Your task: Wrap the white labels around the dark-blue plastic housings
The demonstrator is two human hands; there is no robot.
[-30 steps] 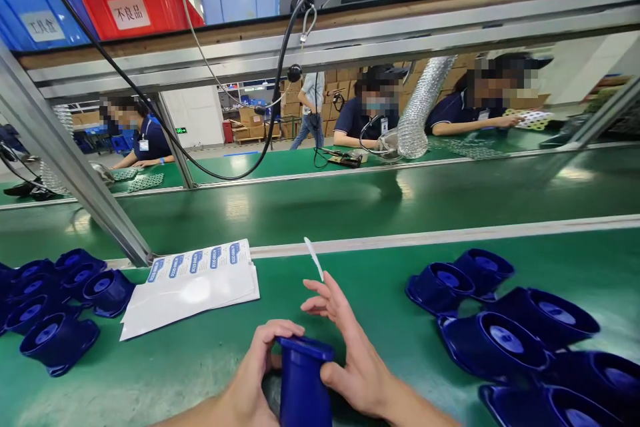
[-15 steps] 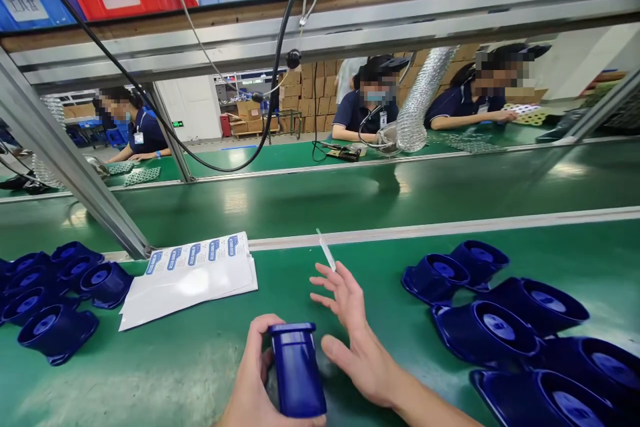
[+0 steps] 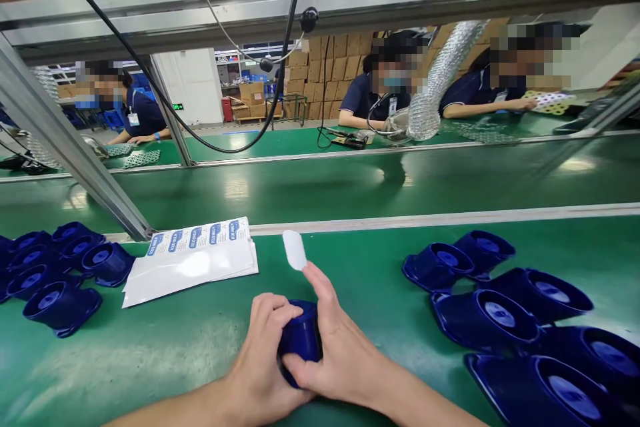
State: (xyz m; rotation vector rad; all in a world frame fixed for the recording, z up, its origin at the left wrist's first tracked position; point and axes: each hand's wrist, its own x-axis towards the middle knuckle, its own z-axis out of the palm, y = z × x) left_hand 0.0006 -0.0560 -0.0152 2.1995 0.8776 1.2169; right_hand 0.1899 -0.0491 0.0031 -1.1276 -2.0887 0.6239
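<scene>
A dark blue plastic part [image 3: 300,339] rests on the green table [image 3: 200,347] right in front of me. My left hand [image 3: 260,347] wraps around its left side. My right hand [image 3: 335,347] closes on its right side, thumb pressed against the part. A small white label [image 3: 294,249] sticks up from the fingertips of my right hand, its flat face turned toward me.
Several blue parts [image 3: 505,313] lie at the right, and another group of blue parts [image 3: 55,270] at the left. A white sheet of blue labels [image 3: 193,260] lies at centre left. A slanted metal post [image 3: 75,147] rises at left. A conveyor belt [image 3: 350,187] runs behind, with people seated beyond it.
My right hand came in from open beside the part and now grips it. The part tipped from upright to a lower position. The white label turned from edge-on to face-on.
</scene>
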